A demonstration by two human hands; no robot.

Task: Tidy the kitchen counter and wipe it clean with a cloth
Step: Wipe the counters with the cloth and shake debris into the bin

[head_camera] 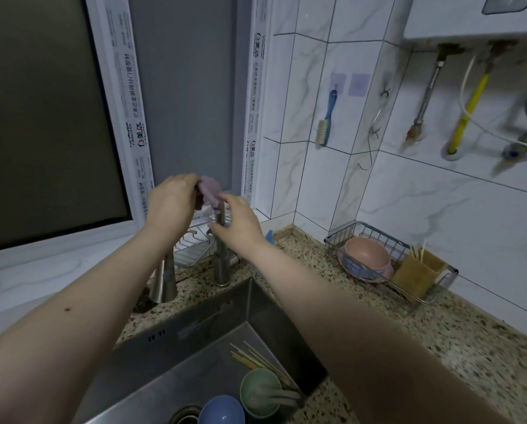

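Nearest of all, two bare forearms stretch out over the steel sink (256,304), where a blue bowl (222,410) and a green cup (260,393) sit beside a bundle of chopsticks (256,359) near the drain. Both arms reach up to the top of the tall faucet (221,240) at the back of the sink. There a purple cloth (208,191) is bunched over the faucet's head. The left hand (172,200) has its fingers curled round the cloth's left side, gripping it. The right hand (241,221) pinches the cloth's lower right edge at the fingertips, with the thumb spread down beside the faucet stem. A second, shorter spout (164,280) stands to the left, and a wire soap rack (192,246) sits behind it. On the speckled bench (439,347) to the right, against the tiled wall, a wire basket (421,295) holds a pink bowl (367,255) on a plate and a tan holder (418,270) of sticks. A blue-handled brush (326,120) hangs from a hook on the wall.
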